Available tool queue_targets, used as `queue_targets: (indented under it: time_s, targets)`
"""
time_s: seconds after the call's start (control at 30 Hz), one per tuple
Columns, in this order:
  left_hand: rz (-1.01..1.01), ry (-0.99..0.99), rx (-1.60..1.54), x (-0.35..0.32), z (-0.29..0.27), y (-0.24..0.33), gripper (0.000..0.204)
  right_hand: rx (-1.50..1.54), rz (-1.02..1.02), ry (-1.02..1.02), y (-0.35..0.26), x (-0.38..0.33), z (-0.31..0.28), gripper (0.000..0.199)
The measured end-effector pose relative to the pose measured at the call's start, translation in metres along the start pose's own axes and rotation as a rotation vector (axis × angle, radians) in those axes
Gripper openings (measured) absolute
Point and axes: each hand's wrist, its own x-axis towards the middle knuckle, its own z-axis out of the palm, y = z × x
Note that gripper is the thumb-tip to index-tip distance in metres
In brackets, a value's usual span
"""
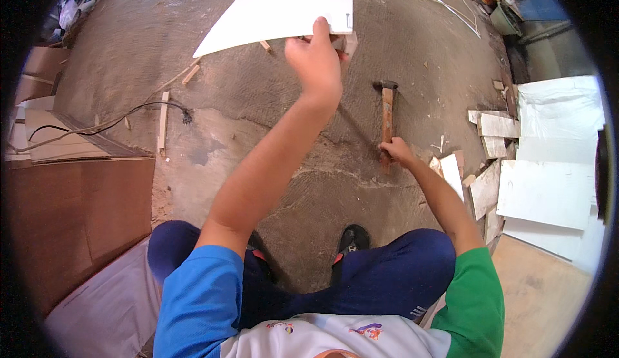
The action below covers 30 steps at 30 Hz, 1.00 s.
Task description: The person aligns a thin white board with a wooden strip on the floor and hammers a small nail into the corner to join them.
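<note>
The left hand [314, 61] holds a white panel [284, 11] at its near right corner, thumb lying on the top face and the other fingers curled beneath. The panel is at the far side of the scene, its long axis running left to right; the tapered end points left and slightly near, the broad, straight-cut end faces right. The right hand [400, 151] is closed around the near end of the handle of a hammer [387, 116], right of centre. The handle's long axis runs near to far, with the head at the far end, lying crosswise; whether it touches the floor [258, 94] I cannot tell. On the near left stands a brown cardboard box [84, 206]; its contents are hidden. In the far right corner is a greenish tub-like container [505, 20], its inside too small to make out
</note>
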Motion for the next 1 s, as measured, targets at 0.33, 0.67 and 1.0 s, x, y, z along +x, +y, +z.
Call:
queue_targets:
  time_s: [0.33, 0.67, 1.0]
  targets:
    - [0.058, -0.041, -0.150, 0.005, -0.011, -0.001, 0.022, 0.111, -1.299, 0.405, -0.294, -0.095, 0.003, 0.053]
    - [-0.159, -0.014, -0.202, 0.014, -0.032, 0.023, 0.020, 0.353, -1.129, 0.501, -0.330, -0.092, 0.023, 0.027]
    - [-0.209, -0.060, -0.166, 0.016, -0.044, 0.022, 0.022, 0.458, -0.892, 0.173, -0.339, -0.098, 0.026, 0.025]
